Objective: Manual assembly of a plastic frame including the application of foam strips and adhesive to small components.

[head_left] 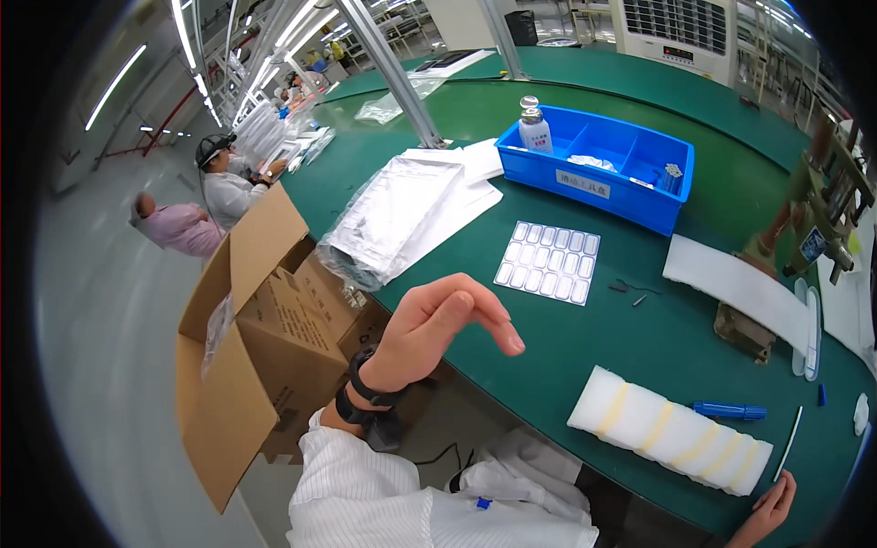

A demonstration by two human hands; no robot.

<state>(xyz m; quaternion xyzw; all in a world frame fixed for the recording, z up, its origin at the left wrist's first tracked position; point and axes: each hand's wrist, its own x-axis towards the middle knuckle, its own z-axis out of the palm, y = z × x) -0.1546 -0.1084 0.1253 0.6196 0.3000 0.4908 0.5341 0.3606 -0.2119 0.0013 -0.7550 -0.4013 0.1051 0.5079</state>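
My left hand (437,324) hangs in the air over the near edge of the green table. Its fingers are loosely bent, and nothing shows in them. At the lower right my right hand (772,510) is closed, its fingertips at the lower end of a thin white stick (789,444). Beside that hand lies a long white foam block (671,431) with yellowish bands across it. A blue marker pen (729,411) rests just behind the block. Farther back, beyond my left hand, lies a sheet of rounded rectangular labels (550,262).
A blue divided tray (585,189) holds a pump bottle (534,128). An open carton (228,402) stands left of the table. Bagged white sheets (397,215) lie near it. A metal press (804,219) and a white strip (740,285) are at right. A co-worker (224,187) sits far left.
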